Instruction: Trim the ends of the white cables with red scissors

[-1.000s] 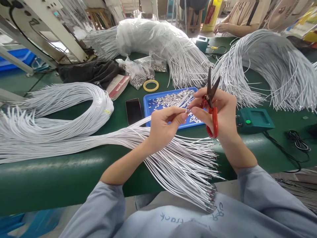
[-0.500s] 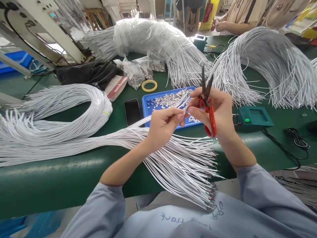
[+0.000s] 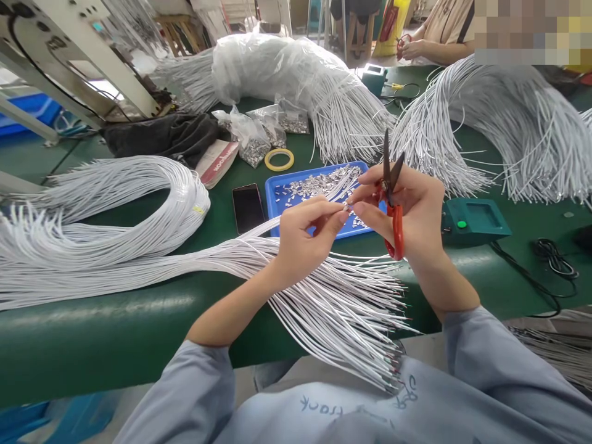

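My left hand [image 3: 305, 237] is closed in a pinch on a white cable, whose small end [image 3: 345, 207] shows at the fingertips. Close by, my right hand [image 3: 419, 213] keeps a pair of scissors [image 3: 396, 231] with red handles hooked in it, the dark blades pointing up and slightly parted. Its thumb and forefinger are near the cable end; contact cannot be made out. Behind both hands lies a blue tray [image 3: 271, 196] with many small metal pieces [image 3: 308, 187] and several cable ends. Loose white cables [image 3: 342, 308] fan out under my left forearm toward my lap.
A phone [image 3: 248, 208] lies left of the tray, near yellow tape [image 3: 279, 160] and bags of metal parts [image 3: 254, 148]. Cable bundles [image 3: 171, 203] stand left, behind and right. A green device [image 3: 478, 217] sits at right. Across the table are another person's hands [image 3: 409, 48].
My right hand has shifted slightly right, with the scissors moving a little right and down. My left hand has stayed nearly in place, still pinching the cable.
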The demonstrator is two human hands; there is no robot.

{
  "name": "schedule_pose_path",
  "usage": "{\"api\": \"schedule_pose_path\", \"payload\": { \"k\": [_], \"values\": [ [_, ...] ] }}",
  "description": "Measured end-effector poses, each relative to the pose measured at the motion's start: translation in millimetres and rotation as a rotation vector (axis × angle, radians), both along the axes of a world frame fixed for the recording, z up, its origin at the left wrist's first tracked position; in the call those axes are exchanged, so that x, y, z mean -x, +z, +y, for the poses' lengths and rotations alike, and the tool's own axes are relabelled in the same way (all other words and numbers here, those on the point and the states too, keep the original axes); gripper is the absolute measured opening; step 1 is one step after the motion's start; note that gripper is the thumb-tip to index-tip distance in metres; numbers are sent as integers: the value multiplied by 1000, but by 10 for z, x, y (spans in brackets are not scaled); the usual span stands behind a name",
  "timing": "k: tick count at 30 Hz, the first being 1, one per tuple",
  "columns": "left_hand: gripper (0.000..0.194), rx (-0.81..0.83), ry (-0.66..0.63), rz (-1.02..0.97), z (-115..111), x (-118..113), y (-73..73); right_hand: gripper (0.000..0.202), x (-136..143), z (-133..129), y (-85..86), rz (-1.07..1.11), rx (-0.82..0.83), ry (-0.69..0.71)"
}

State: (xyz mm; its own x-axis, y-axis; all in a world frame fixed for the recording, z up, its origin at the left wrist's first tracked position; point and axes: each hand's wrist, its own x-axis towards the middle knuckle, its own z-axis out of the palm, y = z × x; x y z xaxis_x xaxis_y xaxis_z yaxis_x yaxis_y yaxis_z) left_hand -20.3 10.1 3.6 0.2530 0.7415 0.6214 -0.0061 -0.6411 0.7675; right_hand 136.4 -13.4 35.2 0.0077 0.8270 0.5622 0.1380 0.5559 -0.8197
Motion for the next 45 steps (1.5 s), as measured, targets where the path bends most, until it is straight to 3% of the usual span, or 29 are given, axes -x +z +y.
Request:
{"api": "schedule_pose_path", "payload": {
  "k": [13, 21, 30, 40, 45],
  "values": [
    [17, 51, 101, -27, -41, -38, 31, 22, 39, 3, -46, 10, -40, -49],
    [16, 53, -95, -58, -9, -16, 22, 24, 15, 38, -63, 30, -48, -14],
    [17, 60, -171, -58, -27, -10, 35, 27, -9, 71, -94, 28, -37, 44],
    [8, -269, 66, 138, -4, -9, 57, 24, -30, 48, -51, -7, -13, 55],
    [10, -168, 10, 100, 4, 1, 52, 27, -27, 78, -76, 26, -3, 77]
  ]
}}
